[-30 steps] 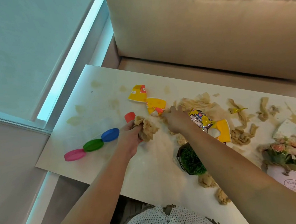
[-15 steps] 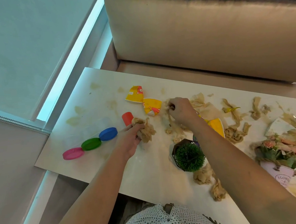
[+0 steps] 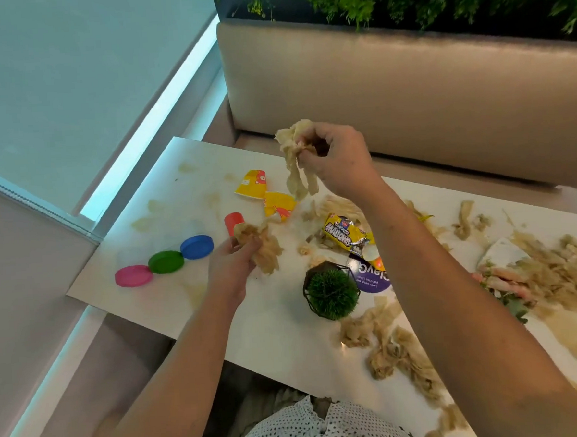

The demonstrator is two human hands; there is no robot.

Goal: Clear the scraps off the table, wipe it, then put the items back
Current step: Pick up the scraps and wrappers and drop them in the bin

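Seen from the head camera, a person's right hand point(image 3: 335, 158) pinches a limp paper strip point(image 3: 296, 170) lifted above the white table point(image 3: 270, 331), while the left hand point(image 3: 231, 265) grips a crumpled wad point(image 3: 263, 245) just over the surface beside a red cap point(image 3: 234, 221). Packing each strip into that wad, and working around the small plant point(image 3: 332, 293), would likely clear the many scraps point(image 3: 400, 353) on the table's right side faster.
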